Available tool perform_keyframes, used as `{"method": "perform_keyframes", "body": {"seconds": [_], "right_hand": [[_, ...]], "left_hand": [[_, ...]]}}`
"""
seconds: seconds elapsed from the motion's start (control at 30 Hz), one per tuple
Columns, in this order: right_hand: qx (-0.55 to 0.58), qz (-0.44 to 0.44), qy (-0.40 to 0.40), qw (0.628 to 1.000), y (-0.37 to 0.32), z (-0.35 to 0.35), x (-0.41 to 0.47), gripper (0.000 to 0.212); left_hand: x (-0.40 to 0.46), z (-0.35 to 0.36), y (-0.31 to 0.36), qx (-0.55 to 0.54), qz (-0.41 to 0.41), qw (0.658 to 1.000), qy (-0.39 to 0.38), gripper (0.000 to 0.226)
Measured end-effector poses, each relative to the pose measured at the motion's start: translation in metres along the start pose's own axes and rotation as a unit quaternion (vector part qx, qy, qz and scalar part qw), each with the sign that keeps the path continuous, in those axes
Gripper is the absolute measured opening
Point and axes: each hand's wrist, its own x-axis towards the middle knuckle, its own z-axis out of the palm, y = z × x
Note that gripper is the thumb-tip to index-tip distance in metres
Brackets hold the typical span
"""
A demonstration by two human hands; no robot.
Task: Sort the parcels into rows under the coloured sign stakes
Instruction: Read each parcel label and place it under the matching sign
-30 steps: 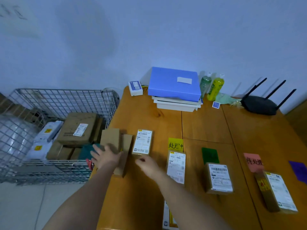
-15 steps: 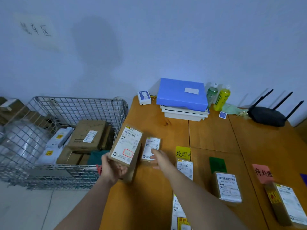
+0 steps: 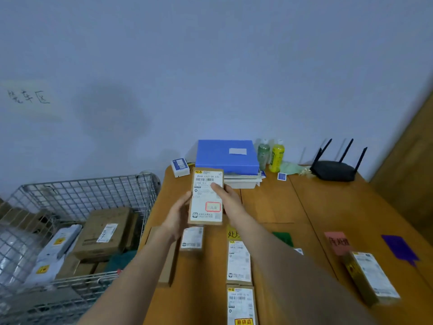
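I hold a brown parcel [image 3: 205, 200] with a white label and a red stamp upright above the wooden table [image 3: 328, 207]. My left hand [image 3: 178, 215] grips its left edge and my right hand [image 3: 228, 200] grips the right edge, thumb on the label. Below it a small parcel [image 3: 192, 238] lies flat, beside a plain brown parcel [image 3: 167, 261] at the table's left edge. Two parcels [image 3: 238, 261] lie in a row under the yellow sign [image 3: 233, 233]. My right arm partly hides the green sign [image 3: 283, 238]. One parcel [image 3: 370, 275] lies under the pink sign [image 3: 337, 241]. Nothing lies under the purple sign [image 3: 399, 248].
A wire basket [image 3: 89, 195] left of the table holds several boxes and white bags. At the table's back stand a blue folder stack [image 3: 227, 157], a small white device [image 3: 180, 166], two bottles [image 3: 271, 156] and a black router [image 3: 332, 170].
The parcel rose from my left hand's tilted hold to upright in front of me, and my right hand left the small parcel on the table to take its right edge. The view tilted up.
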Motion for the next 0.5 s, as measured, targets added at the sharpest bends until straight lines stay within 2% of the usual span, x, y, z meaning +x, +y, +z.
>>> {"method": "perform_keyframes", "body": {"seconds": [0.07,0.13,0.33,0.5], "right_hand": [[0.015,-0.027,0.009,0.999,-0.016,-0.013,-0.002,0.041],[0.029,-0.054,0.013,0.998,-0.035,-0.027,-0.005,0.043],[0.001,-0.12,-0.008,0.993,-0.084,-0.089,-0.022,0.041],[-0.008,-0.149,-0.017,0.989,-0.107,-0.143,-0.047,0.033]], "left_hand": [[0.009,0.025,0.022,0.062,0.035,0.997,-0.013,0.059],[0.014,0.049,0.038,0.087,0.062,0.994,0.005,0.066],[0.017,0.122,0.054,0.069,0.134,0.989,-0.004,0.052],[0.013,0.184,0.055,0.063,0.158,0.985,-0.012,0.033]]}}
